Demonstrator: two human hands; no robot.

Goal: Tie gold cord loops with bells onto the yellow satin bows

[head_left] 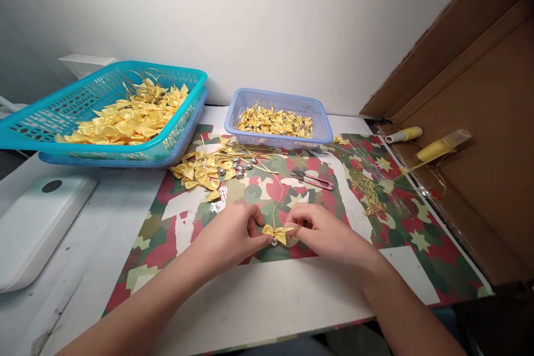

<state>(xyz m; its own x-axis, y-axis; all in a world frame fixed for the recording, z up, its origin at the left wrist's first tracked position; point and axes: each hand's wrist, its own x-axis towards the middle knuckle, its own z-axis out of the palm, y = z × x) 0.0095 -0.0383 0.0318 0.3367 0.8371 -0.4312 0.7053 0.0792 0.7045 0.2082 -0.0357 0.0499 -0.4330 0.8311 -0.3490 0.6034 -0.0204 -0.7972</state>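
Close to the table's front edge, a yellow ribbon bow point(280, 232) with a small silver bell point(274, 242) lies between my two hands. My left hand point(242, 228) pinches the bow's left side, thumb beside the bell. The fingers of my right hand point(312, 228) are closed at the right side, where a gold cord point(275, 208) runs up and away from the bow. Beyond my hands lie a heap of yellow bows point(198, 169), several loose silver bells point(240, 169) and pink-handled thread snips point(312, 179).
A turquoise basket point(167, 142) full of yellow bows stands at the back left, and a lilac basket point(277, 139) of bows at the back. A white device point(45, 222) sits left. Gold trimmings point(371, 194) and yellow thread spools point(440, 147) lie right, near a cardboard wall point(471, 83).
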